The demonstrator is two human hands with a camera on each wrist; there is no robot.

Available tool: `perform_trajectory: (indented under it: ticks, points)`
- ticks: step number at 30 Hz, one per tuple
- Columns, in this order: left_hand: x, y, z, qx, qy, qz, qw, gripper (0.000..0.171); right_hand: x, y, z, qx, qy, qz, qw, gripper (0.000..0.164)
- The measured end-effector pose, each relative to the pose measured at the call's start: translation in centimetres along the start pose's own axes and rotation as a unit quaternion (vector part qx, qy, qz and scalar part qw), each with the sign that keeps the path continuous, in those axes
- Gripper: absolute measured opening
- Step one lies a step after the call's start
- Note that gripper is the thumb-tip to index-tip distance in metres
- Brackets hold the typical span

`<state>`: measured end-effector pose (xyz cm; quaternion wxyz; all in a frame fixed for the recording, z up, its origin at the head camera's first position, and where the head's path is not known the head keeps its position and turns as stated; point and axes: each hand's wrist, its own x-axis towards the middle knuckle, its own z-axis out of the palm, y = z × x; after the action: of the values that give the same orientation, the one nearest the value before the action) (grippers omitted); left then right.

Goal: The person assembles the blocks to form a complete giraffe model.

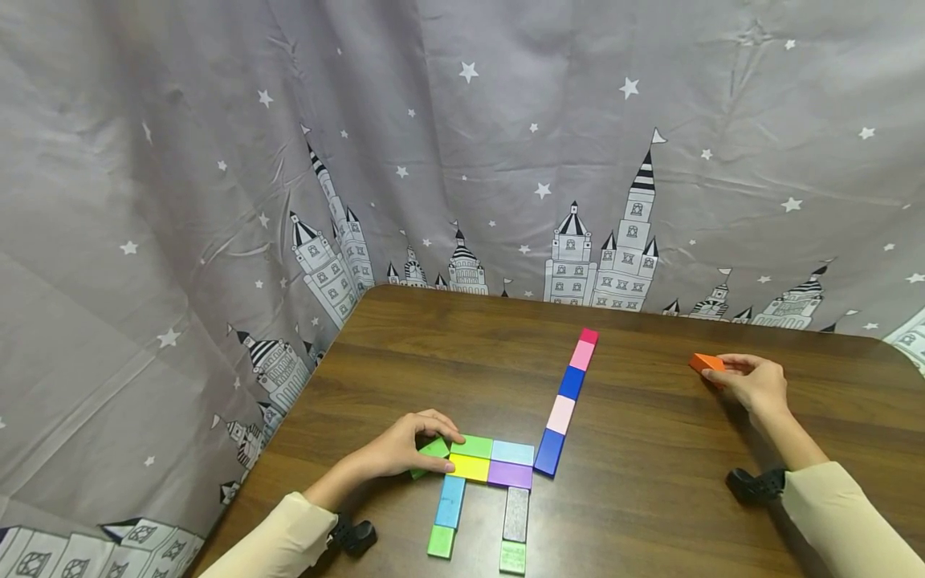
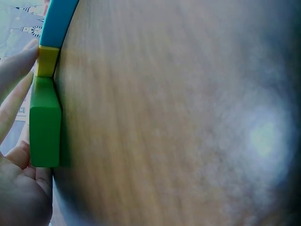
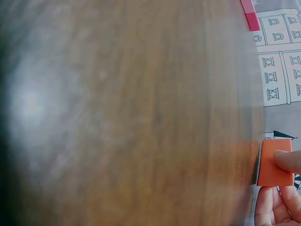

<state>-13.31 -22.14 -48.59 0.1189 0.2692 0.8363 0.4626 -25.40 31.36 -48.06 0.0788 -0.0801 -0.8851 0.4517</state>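
Note:
Out to the right, the right hand [image 1: 755, 383] pinches an orange triangular block [image 1: 702, 363] between thumb and fingers; its flat orange face shows in the right wrist view. The left hand [image 1: 405, 444] rests at the left end of the joined blocks. Its thumb touches the yellow block [image 1: 470, 468] and a fingertip touches the green block [image 1: 473, 445] behind it. Beneath that hand lies a slanted green block [image 1: 433, 449], partly hidden. A light blue block [image 1: 513, 452] and a purple block [image 1: 510, 474] continue the two rows rightward.
A slanting row of blue and pink blocks [image 1: 560, 413] runs from the purple block's right end to a red block [image 1: 589, 336]. Two legs extend toward the front: blue [image 1: 450, 502] with green, and dark grey [image 1: 516, 514] with green. A grey curtain [image 1: 462, 160] hangs behind the wooden table [image 1: 636, 498].

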Motion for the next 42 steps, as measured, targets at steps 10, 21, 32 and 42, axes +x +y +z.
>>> perform_trajectory:
  ticks: [10, 21, 32, 42]
  points:
    - [0.0, 0.0, 0.0, 0.000, 0.001, 0.006, 1.0000, 0.033, 0.4, -0.8, 0.9, 0.023, -0.005, -0.020, 1.000, 0.049]
    - [0.0, 0.0, 0.0, -0.001, 0.000, 0.006, 1.0000, 0.033, 0.6, -2.0, 2.2, 0.060, -0.029, -0.032, 0.997, 0.048]
    - [0.0, -0.2, 0.0, 0.000, 0.001, 0.006, 1.0000, 0.033, 0.8, -3.5, 3.8, 0.037, -0.046, -0.048, 0.997, 0.047]
    - [0.0, 0.0, -0.1, 0.004, -0.001, 0.002, 1.0000, 0.033, 1.0, -4.8, 5.6, 0.052, -0.051, -0.068, 0.995, 0.043]
